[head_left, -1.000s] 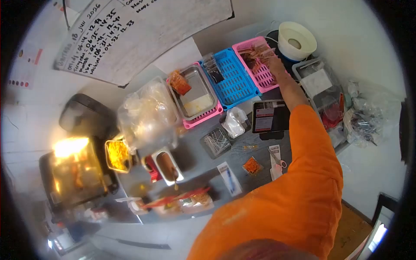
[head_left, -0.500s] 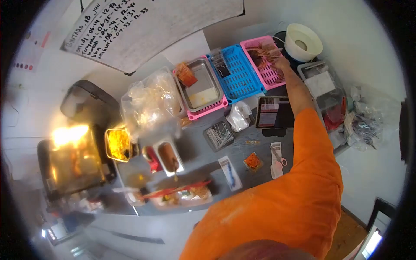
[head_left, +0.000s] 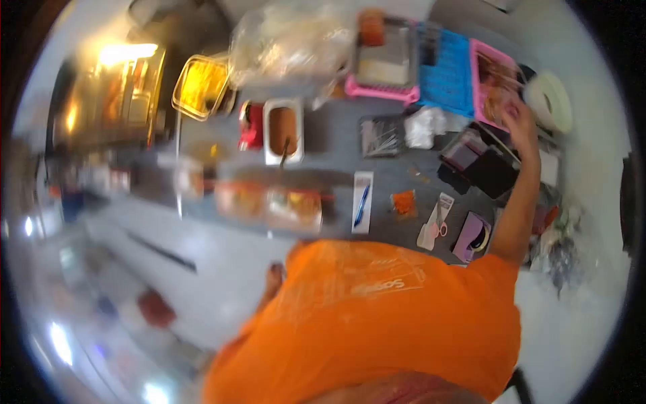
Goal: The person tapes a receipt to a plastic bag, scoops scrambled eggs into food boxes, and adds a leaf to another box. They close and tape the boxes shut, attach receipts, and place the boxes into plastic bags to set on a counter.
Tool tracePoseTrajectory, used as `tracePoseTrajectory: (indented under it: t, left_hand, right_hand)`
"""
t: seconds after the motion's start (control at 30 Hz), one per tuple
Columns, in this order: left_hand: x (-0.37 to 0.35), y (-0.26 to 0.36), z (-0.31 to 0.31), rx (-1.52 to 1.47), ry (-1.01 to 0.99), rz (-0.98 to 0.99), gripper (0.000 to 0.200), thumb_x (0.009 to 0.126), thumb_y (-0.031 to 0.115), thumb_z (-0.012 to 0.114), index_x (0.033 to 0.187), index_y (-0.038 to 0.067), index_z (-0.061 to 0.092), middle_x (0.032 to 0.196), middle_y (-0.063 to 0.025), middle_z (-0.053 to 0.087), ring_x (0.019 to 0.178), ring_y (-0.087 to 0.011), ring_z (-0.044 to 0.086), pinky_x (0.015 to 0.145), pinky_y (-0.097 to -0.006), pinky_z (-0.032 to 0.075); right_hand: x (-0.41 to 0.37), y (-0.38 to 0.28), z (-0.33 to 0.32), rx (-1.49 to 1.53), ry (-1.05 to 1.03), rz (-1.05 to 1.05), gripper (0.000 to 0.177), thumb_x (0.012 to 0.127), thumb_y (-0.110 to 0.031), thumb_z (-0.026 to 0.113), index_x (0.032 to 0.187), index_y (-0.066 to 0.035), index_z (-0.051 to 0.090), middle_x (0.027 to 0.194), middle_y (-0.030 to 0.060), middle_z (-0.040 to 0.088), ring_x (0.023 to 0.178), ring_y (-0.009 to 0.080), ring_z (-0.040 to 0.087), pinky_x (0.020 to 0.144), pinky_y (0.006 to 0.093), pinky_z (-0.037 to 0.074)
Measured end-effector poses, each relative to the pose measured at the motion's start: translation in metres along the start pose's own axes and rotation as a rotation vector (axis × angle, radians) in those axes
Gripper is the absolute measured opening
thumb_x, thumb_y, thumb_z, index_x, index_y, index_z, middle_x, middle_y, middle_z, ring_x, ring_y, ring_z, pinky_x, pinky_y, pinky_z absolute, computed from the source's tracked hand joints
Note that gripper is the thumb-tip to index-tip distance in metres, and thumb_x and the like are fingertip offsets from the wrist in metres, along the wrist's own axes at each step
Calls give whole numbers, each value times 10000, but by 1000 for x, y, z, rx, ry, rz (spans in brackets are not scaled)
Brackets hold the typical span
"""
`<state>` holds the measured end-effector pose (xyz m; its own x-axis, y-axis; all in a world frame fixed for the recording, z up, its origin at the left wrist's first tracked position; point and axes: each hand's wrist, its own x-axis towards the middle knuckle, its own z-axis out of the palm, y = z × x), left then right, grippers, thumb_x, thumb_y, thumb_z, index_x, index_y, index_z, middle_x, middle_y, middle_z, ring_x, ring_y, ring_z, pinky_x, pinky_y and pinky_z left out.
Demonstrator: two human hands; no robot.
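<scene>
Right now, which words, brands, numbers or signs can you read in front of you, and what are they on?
No text reads with certainty.
Orange shirt: pale print, perhaps starting "So"; the rest is too blurred.
Tablet: its screen is too blurred to read.
Card under the pen: any print is too small and blurred.
Card under the scissors: same.
Red packet: nothing legible.

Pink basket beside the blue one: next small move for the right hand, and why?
I'd probably raise the right hand slightly before drawing it back: it is at the pink basket's near end, and the tablet lies close beside the forearm. Blur hides whether it grips anything.
</scene>
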<state>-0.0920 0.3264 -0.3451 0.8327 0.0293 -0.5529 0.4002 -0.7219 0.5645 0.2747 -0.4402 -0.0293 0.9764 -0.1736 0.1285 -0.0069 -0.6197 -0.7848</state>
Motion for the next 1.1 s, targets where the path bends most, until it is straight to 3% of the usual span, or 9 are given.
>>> tracePoseTrajectory:
  t: [0.1,0.23,0.43,0.5,0.67,0.83,0.9,0.93,1.1]
  left_hand:
    - [23,58,-18,-89,64,-76,392,918,319,428,967,-25,609,867,-188,639,816,-342,608,760,-410,477]
    - [60,61,-33,-240,52,12,370,930,366,504,1084,38,582,902,-85,651,740,-172,631,595,-291,488]
    - [64,100,-53,-574,132,31,340,910,360,542,1076,66,579,906,-45,631,777,-126,608,570,-261,455]
    - [62,130,-73,-568,125,-5,228,888,147,543,1035,-21,589,957,-124,642,833,-198,630,733,-313,518]
    - [89,161,-88,-473,183,344,422,845,229,617,1179,-15,530,1103,-171,600,1029,-290,573,919,-387,438]
    - [124,160,-71,-437,10,464,517,819,269,643,1227,-13,496,1178,-205,545,1089,-342,526,957,-388,399]
    - [118,181,-80,-452,-13,420,501,826,278,637,1218,-5,505,1155,-199,559,1083,-340,530,957,-385,401]
    - [119,186,-76,-450,-35,430,501,826,278,637,1218,-5,505,1155,-199,559,1083,-340,530,957,-385,401]
    - [129,222,-62,-444,-154,338,432,845,262,619,1180,5,526,1123,-195,578,1070,-330,540,923,-382,419]
  right_hand:
    - [-89,-88,73,511,-469,168,91,827,-46,615,906,-34,572,847,47,627,821,142,610,769,297,494]
    - [-158,-167,208,462,-747,-63,110,784,-84,639,861,-19,596,794,82,622,741,143,602,681,301,493]
    - [-207,-203,366,246,-443,-256,141,779,-102,656,817,-1,567,1012,123,593,860,268,613,726,321,494]
    - [-204,-236,395,266,-449,-251,157,778,-121,663,831,-5,571,1055,127,585,908,294,606,750,344,492]
    - [-170,-305,409,-91,-183,-560,209,769,-214,669,890,-58,598,1002,100,617,982,285,558,847,395,423]
    - [-160,-241,370,-494,19,-145,260,763,-173,632,1015,-112,619,934,81,641,1008,278,561,858,395,422]
    - [-175,-200,353,-239,-653,357,395,770,-135,600,1165,-155,593,1059,116,615,1094,297,538,921,411,421]
    - [-191,-188,356,-242,-637,376,395,770,-135,600,1165,-155,593,1059,116,615,1094,297,538,921,411,421]
    - [-282,-152,366,-616,-299,50,533,779,-59,558,1292,-198,511,1365,180,385,1229,397,411,1029,452,366]
